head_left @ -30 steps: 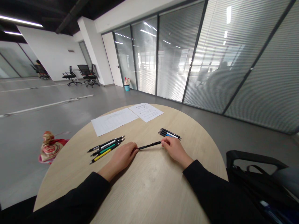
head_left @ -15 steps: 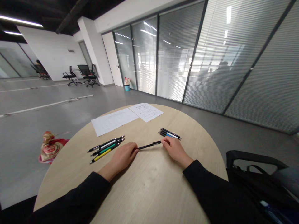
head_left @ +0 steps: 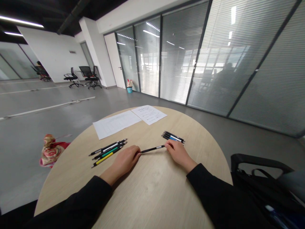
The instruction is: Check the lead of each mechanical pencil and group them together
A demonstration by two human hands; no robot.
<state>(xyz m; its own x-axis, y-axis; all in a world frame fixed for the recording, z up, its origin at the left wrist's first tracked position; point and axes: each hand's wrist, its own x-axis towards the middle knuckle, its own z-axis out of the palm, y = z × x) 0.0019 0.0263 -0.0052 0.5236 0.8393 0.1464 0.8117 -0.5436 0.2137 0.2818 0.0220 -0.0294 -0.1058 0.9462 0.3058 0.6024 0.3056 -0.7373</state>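
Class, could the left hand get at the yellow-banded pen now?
Probably yes: the left hand lies beside the yellow-banded pen, with only a strip of wooden table between them, though its fingers are on the black pen.

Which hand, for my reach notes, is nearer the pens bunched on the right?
Right: the right hand lies just below the pens, nearly touching. The left hand is farther off, to their left.

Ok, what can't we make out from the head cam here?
Head view only:
Both ends of the black pen: hidden by the left hand and right hand.
Printing on the paper sheets: too small to read.
Black bag: cut off by the bottom and right edges.
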